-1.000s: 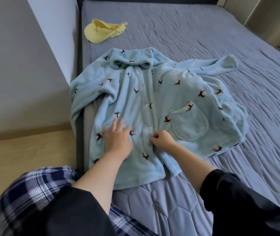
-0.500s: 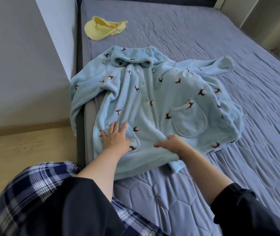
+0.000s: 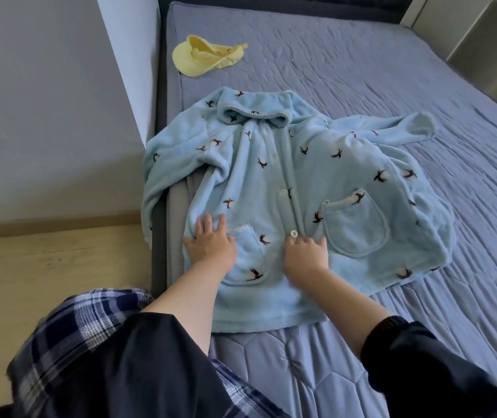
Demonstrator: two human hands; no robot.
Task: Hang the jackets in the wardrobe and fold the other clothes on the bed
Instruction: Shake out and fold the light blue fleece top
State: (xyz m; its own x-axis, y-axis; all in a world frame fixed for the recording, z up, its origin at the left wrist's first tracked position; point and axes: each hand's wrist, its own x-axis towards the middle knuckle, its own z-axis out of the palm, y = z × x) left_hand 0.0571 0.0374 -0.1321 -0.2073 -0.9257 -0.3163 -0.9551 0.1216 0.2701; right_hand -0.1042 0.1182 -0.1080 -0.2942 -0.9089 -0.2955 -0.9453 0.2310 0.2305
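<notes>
The blue fleece top [image 3: 271, 176] is laid front up on the bed [image 3: 361, 70], a yellow cap [image 3: 205, 57] beyond its collar; the left hand [image 3: 211, 245] is pressed flat, fingers spread, beside a pocket [image 3: 247, 260]. The right hand [image 3: 306, 251] is set just below a button [image 3: 293, 233], fingers bent; pinching cannot be told.

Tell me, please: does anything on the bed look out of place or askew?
Yes. The light blue fleece top lies askew: one sleeve hangs over the left edge of the bed instead of lying flat, and the other sleeve lies crooked behind it.
</notes>
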